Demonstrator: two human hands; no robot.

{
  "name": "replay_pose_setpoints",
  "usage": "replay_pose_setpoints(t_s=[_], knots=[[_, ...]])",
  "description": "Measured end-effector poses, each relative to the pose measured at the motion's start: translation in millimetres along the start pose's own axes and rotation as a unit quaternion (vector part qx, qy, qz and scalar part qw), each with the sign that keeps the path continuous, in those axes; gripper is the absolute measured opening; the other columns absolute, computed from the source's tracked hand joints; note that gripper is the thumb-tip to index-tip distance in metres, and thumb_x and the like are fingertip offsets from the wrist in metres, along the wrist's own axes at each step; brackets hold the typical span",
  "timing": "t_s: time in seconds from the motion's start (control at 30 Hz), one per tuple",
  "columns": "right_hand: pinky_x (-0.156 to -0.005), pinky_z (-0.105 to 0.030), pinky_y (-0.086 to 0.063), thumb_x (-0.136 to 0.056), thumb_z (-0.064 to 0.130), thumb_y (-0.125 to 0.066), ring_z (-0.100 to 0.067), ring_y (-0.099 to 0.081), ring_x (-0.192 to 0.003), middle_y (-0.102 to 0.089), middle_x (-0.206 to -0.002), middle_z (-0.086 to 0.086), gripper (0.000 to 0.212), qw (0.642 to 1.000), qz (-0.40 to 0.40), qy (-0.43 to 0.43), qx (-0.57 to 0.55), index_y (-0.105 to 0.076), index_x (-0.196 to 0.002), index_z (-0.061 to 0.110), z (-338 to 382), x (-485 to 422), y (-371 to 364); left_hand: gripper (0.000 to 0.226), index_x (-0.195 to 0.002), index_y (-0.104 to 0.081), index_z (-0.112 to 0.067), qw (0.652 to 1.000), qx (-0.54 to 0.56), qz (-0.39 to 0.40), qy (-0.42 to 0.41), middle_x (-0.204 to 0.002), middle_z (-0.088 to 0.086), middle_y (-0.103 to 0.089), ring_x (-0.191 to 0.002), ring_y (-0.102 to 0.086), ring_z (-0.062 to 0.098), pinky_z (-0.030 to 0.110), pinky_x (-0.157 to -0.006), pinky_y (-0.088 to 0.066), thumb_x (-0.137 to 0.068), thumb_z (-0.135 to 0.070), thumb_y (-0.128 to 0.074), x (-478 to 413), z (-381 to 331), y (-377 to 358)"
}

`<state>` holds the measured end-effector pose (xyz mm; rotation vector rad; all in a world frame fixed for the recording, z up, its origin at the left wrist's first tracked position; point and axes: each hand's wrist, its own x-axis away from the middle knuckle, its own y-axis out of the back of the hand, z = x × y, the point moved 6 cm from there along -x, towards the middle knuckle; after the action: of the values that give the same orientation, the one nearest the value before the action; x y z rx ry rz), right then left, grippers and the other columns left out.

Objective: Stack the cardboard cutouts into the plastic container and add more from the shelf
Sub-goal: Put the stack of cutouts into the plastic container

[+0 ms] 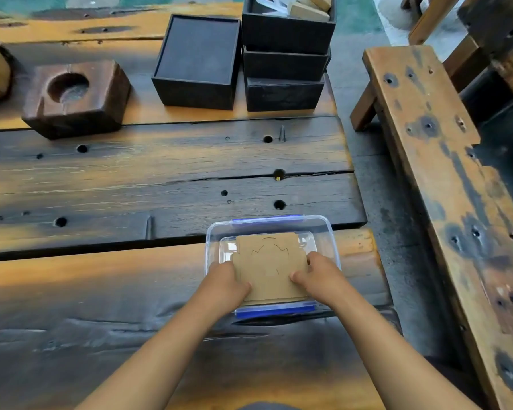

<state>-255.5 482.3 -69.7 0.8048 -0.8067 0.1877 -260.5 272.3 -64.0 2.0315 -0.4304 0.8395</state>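
A dark brown wooden block with a round recess (76, 99) was noted far left on the scorched plank table (131, 179). An open black square box (197, 62) was recorded beside a stack of black boxes (286, 63). Near the front edge, the clear plastic container with blue clips (323, 229) was observed. The flat brown cardboard cutout (268, 266) was held inside it, gripped at its left edge by the left hand (228, 281) and at its right edge by the right hand (317, 275), fingers curled closed on the cutout. A weathered wooden bench (433, 161) was noted at right.
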Motion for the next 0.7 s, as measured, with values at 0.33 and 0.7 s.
replay_pose_setpoints(t_s=[0.33,0.7], knots=[[-0.084,-0.034,-0.048,-0.087,0.035,-0.061,-0.026,-0.059,-0.105,-0.061,-0.117,-0.009,0.039,0.999,0.027,-0.019,0.031,-0.056,-0.117,0.010,-4,-8,-8,0.042,-0.120,-0.056,-0.007,0.998,0.030,0.048,0.042,-0.117,0.011,-0.057,-0.100,-0.060,0.026,0.036,-0.088,-0.052,-0.083,-0.027,-0.062,-6,5,-12],[-0.081,-0.032,-0.047,-0.086,0.034,-0.060,-0.026,-0.060,-0.105,-0.061,-0.120,-0.009,0.044,0.998,0.041,-0.053,0.012,-0.050,-0.121,0.008,-3,-10,-10,0.036,-0.115,-0.054,-0.010,0.994,-0.045,0.086,0.048,-0.103,0.006,-0.057,-0.092,-0.057,0.023,0.029,-0.074,-0.046,-0.083,-0.025,-0.061,-4,-5,-11]])
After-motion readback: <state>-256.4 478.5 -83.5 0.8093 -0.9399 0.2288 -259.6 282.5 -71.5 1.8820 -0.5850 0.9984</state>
